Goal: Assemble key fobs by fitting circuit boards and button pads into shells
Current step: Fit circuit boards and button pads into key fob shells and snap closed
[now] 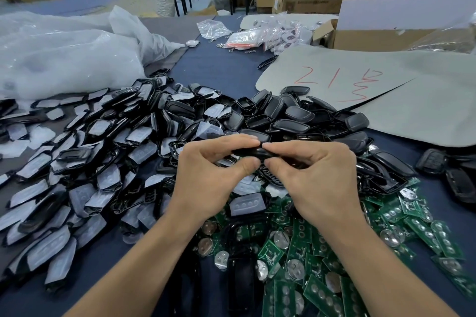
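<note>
Green rectangular circuit boards (319, 293) with silver domes lie heaped nearest, beneath the right forearm. Above them, the left hand (206, 177) and right hand (316, 177) pinch one glossy black plastic fob shell (253, 153) between curled thumbs and fingertips, held over a heap of black shells with pale button pads (103, 162) on the dark blue table (226, 69).

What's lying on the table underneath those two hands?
Under the left hand and right hand, which pinch a black shell, whitish button pads and green circuit boards show. Whatever lies directly beneath the palms is hidden.
</note>
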